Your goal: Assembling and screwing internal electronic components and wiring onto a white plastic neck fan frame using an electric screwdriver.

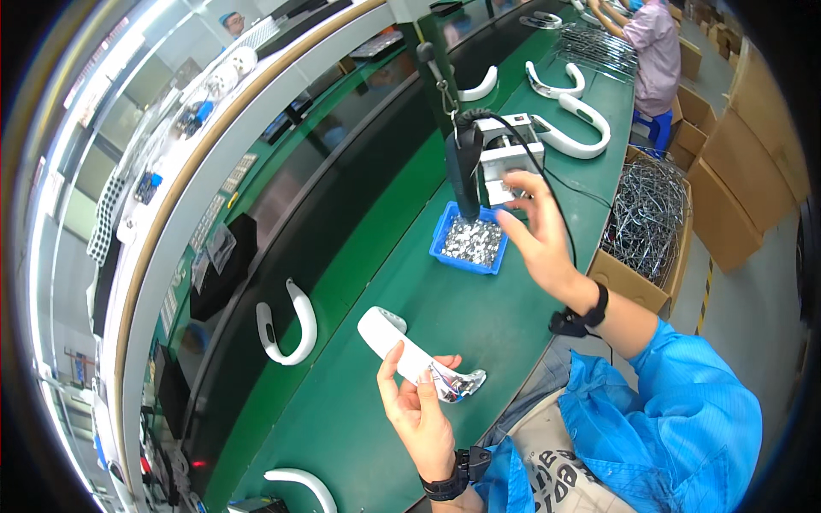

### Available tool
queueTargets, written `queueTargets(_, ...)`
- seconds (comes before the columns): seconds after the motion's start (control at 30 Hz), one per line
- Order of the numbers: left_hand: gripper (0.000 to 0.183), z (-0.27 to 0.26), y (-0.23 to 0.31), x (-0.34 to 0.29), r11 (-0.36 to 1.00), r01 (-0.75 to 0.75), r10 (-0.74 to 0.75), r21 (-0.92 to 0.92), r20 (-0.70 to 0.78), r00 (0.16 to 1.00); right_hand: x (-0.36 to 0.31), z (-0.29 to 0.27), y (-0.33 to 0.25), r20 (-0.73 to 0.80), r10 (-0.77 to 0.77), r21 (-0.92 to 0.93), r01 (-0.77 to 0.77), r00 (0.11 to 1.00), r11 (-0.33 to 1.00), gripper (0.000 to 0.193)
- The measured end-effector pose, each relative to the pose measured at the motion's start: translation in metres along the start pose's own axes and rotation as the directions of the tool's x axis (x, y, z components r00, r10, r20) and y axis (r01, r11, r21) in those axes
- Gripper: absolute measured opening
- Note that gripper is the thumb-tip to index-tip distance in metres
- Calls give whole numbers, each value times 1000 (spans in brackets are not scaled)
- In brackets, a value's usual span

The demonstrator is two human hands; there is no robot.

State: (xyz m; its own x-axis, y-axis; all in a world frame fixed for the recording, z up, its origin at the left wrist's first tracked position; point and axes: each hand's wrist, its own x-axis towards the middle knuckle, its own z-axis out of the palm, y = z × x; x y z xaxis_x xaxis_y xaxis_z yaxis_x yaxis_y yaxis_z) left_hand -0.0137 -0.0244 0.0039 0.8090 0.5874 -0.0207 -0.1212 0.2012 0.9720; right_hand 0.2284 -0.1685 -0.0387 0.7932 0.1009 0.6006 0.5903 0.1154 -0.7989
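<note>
My left hand (421,421) grips a white curved plastic housing (385,335), thumb on top and fingers beneath. The housing's near end is uncovered, with wires and small parts showing inside. My right hand (540,231) is raised with its thumb and fingers apart, nothing between them. Just left of it, a dark electric screwdriver (463,171) hangs from a spring hook, its lower end above a blue tray (492,268) of small metal parts, likely screws. A white and metal boxy device (503,158) stands behind my right fingers, which partly cover it.
More white U-shaped housings (301,340) lie on the green conveyor and bench. A black cable (560,214) loops past my right hand. To the right, a cardboard box (629,278) holds tangled wires. A co-worker (657,51) sits farther along the bench near wire racks.
</note>
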Motion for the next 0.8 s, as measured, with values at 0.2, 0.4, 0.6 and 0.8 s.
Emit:
queueTargets(0.2,50,11,-2,1,999,-37,37,26,-19,999,62,33,-7,390,131,403,-297,911,865,61)
queueTargets(0.4,50,19,-4,-6,1000,21,-21,-4,-19,1000,81,0,8,222,84,378,-165,971,911,36)
queueTargets(0.6,50,19,-10,-6,1000,-9,8,-20,-43,999,105,-42,41,194,29,404,-106,981,909,50)
queueTargets(0.8,50,26,-12,-2,998,-55,54,-6,-82,995,106,-40,62,201,68,403,-146,977,903,78)
